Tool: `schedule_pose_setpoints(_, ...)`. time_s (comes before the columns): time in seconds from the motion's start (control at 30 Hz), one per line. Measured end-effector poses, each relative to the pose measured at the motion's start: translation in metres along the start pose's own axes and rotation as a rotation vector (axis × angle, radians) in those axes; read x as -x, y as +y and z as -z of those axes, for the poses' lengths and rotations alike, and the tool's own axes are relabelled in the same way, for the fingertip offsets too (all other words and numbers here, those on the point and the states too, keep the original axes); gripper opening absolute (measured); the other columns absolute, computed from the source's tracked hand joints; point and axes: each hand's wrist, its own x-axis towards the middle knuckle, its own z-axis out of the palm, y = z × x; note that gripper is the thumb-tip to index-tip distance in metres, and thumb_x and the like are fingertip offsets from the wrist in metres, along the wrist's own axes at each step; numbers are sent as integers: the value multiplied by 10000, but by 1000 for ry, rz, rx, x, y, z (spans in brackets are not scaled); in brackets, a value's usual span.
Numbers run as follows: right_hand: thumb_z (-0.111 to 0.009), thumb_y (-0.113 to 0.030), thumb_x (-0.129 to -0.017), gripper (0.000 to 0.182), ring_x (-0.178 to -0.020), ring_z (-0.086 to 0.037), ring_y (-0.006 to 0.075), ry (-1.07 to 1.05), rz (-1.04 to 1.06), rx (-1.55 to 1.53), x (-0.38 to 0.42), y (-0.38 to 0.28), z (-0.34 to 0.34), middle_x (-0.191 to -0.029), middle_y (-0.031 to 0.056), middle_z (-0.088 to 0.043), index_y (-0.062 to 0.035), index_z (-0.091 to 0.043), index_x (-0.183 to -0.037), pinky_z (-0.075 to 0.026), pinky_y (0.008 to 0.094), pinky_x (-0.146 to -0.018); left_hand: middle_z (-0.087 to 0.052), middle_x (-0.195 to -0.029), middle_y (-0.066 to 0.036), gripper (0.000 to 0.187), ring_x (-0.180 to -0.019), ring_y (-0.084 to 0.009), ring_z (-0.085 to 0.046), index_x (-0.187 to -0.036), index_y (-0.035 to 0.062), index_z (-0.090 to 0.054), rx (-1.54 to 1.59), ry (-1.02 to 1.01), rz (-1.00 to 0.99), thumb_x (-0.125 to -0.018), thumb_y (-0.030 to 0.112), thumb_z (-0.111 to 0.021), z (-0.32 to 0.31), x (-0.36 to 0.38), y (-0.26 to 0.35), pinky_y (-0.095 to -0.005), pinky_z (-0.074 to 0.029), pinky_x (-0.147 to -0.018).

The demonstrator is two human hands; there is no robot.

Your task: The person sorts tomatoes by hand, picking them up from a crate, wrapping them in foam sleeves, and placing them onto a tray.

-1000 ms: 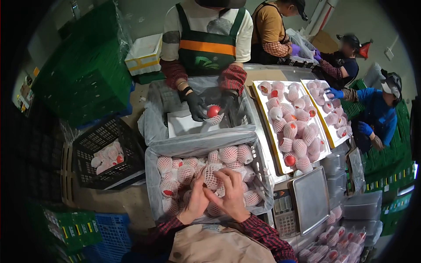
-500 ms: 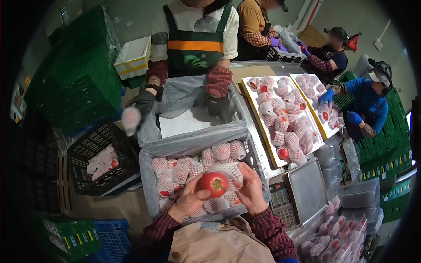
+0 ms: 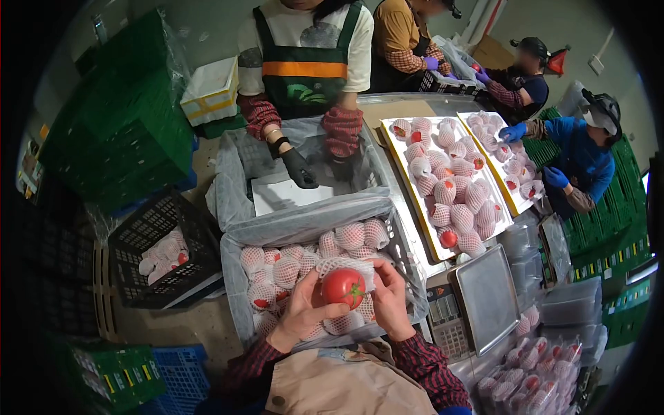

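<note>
A bare red tomato (image 3: 339, 286) with a green stem rests in my left hand (image 3: 301, 315), whose fingers curl round its left side and underneath. White foam netting (image 3: 356, 266) lies along the tomato's far side. My right hand (image 3: 391, 297) pinches that netting at the tomato's right edge. Both hands are above a liner-covered crate (image 3: 235, 311) of tomatoes in pinkish-looking foam nets (image 3: 285, 272). Part of the netting behind the tomato is hidden.
Across from me a gloved person (image 3: 301, 169) reaches into a lined crate (image 3: 377, 162). A black crate (image 3: 131, 277) with netted tomatoes stands left. Trays of netted tomatoes (image 3: 443, 187), a scale (image 3: 487, 301) and bagged tomatoes (image 3: 532, 373) are right. Other people work beyond.
The tomato has turned in my hands, its stem now facing right. My right hand has shifted slightly left. The person opposite brought a gloved hand into the crate, without the netted tomato held earlier.
</note>
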Motion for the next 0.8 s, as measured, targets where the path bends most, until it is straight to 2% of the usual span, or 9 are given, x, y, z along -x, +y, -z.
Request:
schedule_pose_setpoints(0.1,-632,-131,-1035,124,-873,-543,28,112,153,155,-2,-11,0,-985,-31,-635,-29,-645,-1104,-440,205,-751,-617,-1240,-101,619,-1163,-165,-609,-1293,-22,-499,-66,34,-8,-789,8,-857,-6,-1,1,-322,-509,-1014)
schedule_pose_setpoints(0.37,-646,-122,-1028,109,-831,-531,36,156,262,242,6,-24,-10,-936,-35,-619,-22,-645,-1072,-423,199,-724,-592,-1274,-82,639,-1153,-138,-589,-1377,-2,-478,-182,124,-53,-884,197,-833,-1,-2,-10,-311,-497,-1002)
schedule_pose_setpoints(0.43,-648,-118,-1027,105,-832,-531,37,149,258,238,5,-24,-11,-933,-36,-619,-22,-644,-1072,-421,196,-723,-579,-1298,-87,601,-1179,-140,-575,-1386,8,-480,33,154,81,-923,233,-790,-6,0,-2,-328,-484,-1018)
schedule_pose_setpoints(0.53,-629,-78,-1025,85,-856,-540,44,118,283,264,7,-23,-10,-988,-4,-617,-7,-639,-1070,-451,208,-743,-574,-1312,-89,610,-1189,-144,-570,-1432,38,-452,154,149,87,-938,210,-766,-5,0,0,-333,-478,-1016)
schedule_pose_setpoints(0.6,-690,-54,-961,147,-909,-593,131,102,365,379,8,-22,-11,-1025,60,-631,3,-641,-1088,-489,264,-795,-574,-1305,-86,585,-1194,-145,-569,-1422,56,-450,152,196,52,-942,186,-756,-7,-1,-3,-333,-479,-1010)
schedule_pose_setpoints(0.63,-690,-54,-961,147,-909,-593,131,102,366,379,9,-23,-11,-1025,60,-631,3,-641,-1088,-489,264,-795,-574,-1298,-83,562,-1198,-146,-568,-1413,74,-448,150,242,17,-945,161,-746,-8,-1,-4,-333,-480,-1003)
schedule_pose_setpoints(0.7,-793,-71,-850,360,-999,-620,261,54,802,828,14,-29,-13,-1091,132,-629,-1,-629,-1163,-514,341,-859,-571,-1269,-72,518,-1182,-141,-566,-1364,80,-451,115,250,-35,-946,160,-747,-12,-4,-3,-324,-481,-991)
schedule_pose_setpoints(0.73,-793,-71,-850,360,-999,-620,261,55,802,829,16,-32,-17,-1091,132,-629,-1,-629,-1163,-514,341,-859,-568,-1240,-61,476,-1166,-136,-565,-1315,87,-455,79,258,-86,-947,159,-748,-14,-5,-3,-315,-482,-979)
schedule_pose_setpoints(0.8,-867,-104,-756,567,-1076,-607,352,-162,614,782,18,-37,-31,-1160,167,-615,-8,-598,-1247,-513,398,-934,-567,-1184,-46,393,-1119,-118,-561,-1237,91,-471,28,276,-118,-958,167,-739,-18,-6,-4,-299,-478,-956)
